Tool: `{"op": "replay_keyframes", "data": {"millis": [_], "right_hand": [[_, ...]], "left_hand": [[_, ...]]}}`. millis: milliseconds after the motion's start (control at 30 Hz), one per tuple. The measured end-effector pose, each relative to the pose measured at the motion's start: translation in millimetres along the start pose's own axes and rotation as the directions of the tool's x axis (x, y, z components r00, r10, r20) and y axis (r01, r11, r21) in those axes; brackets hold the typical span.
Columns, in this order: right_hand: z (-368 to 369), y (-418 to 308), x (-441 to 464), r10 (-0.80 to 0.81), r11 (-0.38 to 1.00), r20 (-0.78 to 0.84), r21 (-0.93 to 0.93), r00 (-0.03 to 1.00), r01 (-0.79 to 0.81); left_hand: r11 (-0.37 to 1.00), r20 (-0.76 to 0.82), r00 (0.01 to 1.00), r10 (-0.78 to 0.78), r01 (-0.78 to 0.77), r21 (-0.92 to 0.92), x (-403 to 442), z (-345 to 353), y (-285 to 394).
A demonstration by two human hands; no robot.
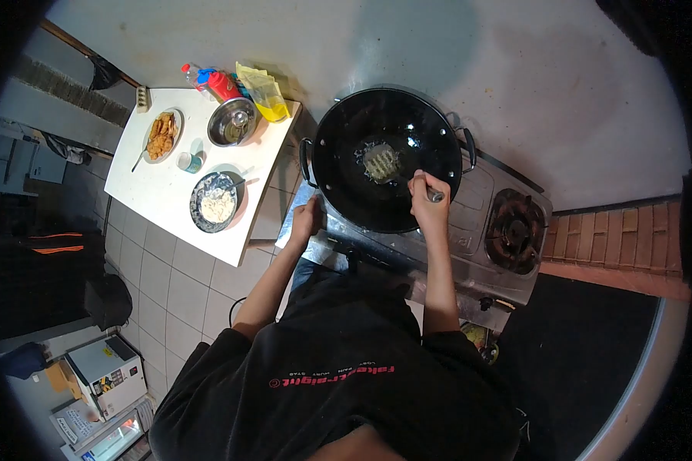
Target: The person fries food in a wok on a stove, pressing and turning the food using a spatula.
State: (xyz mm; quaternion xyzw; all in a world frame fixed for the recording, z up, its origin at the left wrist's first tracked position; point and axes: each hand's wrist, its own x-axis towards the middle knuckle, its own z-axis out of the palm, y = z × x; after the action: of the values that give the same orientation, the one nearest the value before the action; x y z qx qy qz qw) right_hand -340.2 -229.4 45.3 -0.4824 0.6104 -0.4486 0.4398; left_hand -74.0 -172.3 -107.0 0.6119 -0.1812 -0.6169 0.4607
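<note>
A large black wok (346,201) with two side handles sits on the stove. My right hand (429,197) is closed around the dark handle of a spatula (435,195) and hangs over the wok's near right rim. The spatula reaches toward a pale, ridged piece of food (382,163) frying in bubbling oil at the wok's middle. Just outside the wok's near left side, my left hand (306,220) is by the metal stove edge, fingers apart, with nothing visible in it. Its fingertips are partly hard to make out.
A white table (158,192) at left holds a plate of fried food (178,142), a steel bowl (219,132), a cup (188,162), a bowl of white batter (217,206), a yellow pouch (267,96) and bottles. A second burner (515,230) lies right of the wok.
</note>
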Motion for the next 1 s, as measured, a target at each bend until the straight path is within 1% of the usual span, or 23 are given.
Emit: {"op": "replay_keyframes", "data": {"millis": [67, 133, 167, 233, 267, 333, 467, 533, 633, 767, 833, 867, 933, 1000], "right_hand": [[0, -1, 2, -0.006, 1.0, 0.003, -0.011, 1.0, 0.006], [-3, 2, 4, 0.047, 0.995, 0.04, 0.085, 0.998, -0.05], [-5, 5, 5, 0.045, 0.995, 0.04, 0.086, 0.998, -0.048], [-6, 6, 7, 0.026, 0.986, 0.091, 0.163, 0.995, -0.04], [-7, 6, 8, 0.021, 0.986, 0.092, 0.164, 0.996, -0.036], [-8, -6, 5, 0.072, 0.969, 0.122, 0.227, 0.99, -0.098], [-11, 1, 6, 0.023, 0.975, 0.138, 0.214, 0.99, -0.053], [-12, -2, 4, 0.092, 0.97, 0.125, 0.213, 0.988, -0.117], [-11, -4, 4, 0.078, 0.981, 0.111, 0.17, 0.991, -0.097], [-12, 0, 8, 0.099, 0.982, 0.11, 0.149, 0.989, -0.115], [-12, 2, 9, 0.074, 0.979, 0.133, 0.179, 0.988, -0.098], [-14, 1, 11, 0.07, 0.979, 0.131, 0.18, 0.989, -0.093], [-18, -7, 12, 0.067, 0.978, 0.186, 0.184, 0.98, -0.102], [-23, -18, 14, 0.053, 0.979, 0.198, 0.183, 0.979, -0.09]], "left_hand": [[1.0, 0.006, 1.0, 0.001, -0.001, -0.008, 0, 2, 2], [1.0, 0.003, 1.0, 0.015, -0.015, 0.003, -8, 5, 8], [1.0, 0.003, 1.0, 0.018, -0.018, 0.003, -11, 7, 11], [1.0, 0.006, 1.0, 0.005, -0.005, -0.007, -12, 7, 12], [1.0, 0.006, 1.0, 0.01, -0.01, -0.008, -11, 7, 12], [1.0, 0.033, 0.999, 0.022, -0.021, -0.021, -6, 4, 7], [1.0, 0.01, 1.0, 0.024, -0.024, 0.001, -7, 7, 9], [0.999, 0.004, 1.0, -0.001, 0.001, -0.037, -9, 10, 12], [1.0, 0.014, 1.0, 0.018, -0.018, -0.006, -9, 8, 10], [0.999, 0.026, 0.999, 0.025, -0.025, -0.021, 2, 2, 0], [0.999, -0.027, 0.999, 0.034, -0.034, 0.027, 7, 0, -6], [0.999, -0.024, 0.999, 0.039, -0.038, 0.026, 9, -1, -7], [0.998, -0.022, 0.999, 0.041, -0.04, 0.053, 9, -1, -7], [1.0, -0.001, 1.0, 0.019, -0.019, 0.025, 6, -1, -4]]}}
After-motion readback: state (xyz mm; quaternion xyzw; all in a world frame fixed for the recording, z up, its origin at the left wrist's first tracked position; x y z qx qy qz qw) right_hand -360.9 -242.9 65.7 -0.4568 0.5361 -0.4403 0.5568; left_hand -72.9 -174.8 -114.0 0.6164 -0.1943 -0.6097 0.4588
